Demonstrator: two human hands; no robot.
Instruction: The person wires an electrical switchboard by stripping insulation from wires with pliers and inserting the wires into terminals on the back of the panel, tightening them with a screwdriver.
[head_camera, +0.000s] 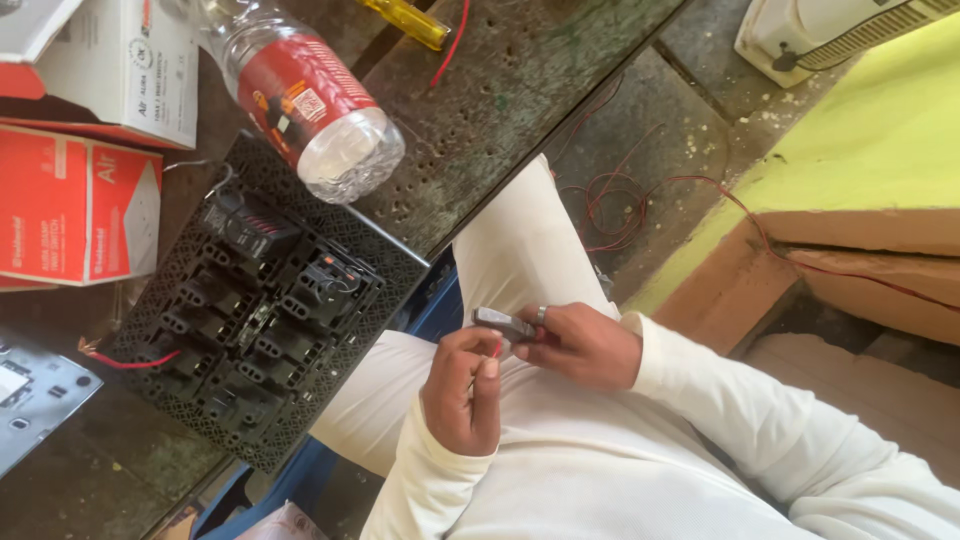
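Observation:
My right hand, a ring on one finger, grips a small grey metal tool over my lap. My left hand is closed just below it and pinches the end of a thin red wire against the tool's tip. Both sleeves and my trousers are white. To the left, on the worn table, lies the back of a black switch panel holding several black modules, with a short red wire at its lower left edge.
A clear plastic bottle with a red label lies beside the panel. Red-and-white cartons sit at the far left, with a grey plate below them. A yellow-handled screwdriver lies at the top. Loose red wires trail across the floor, and a white appliance stands at the top right.

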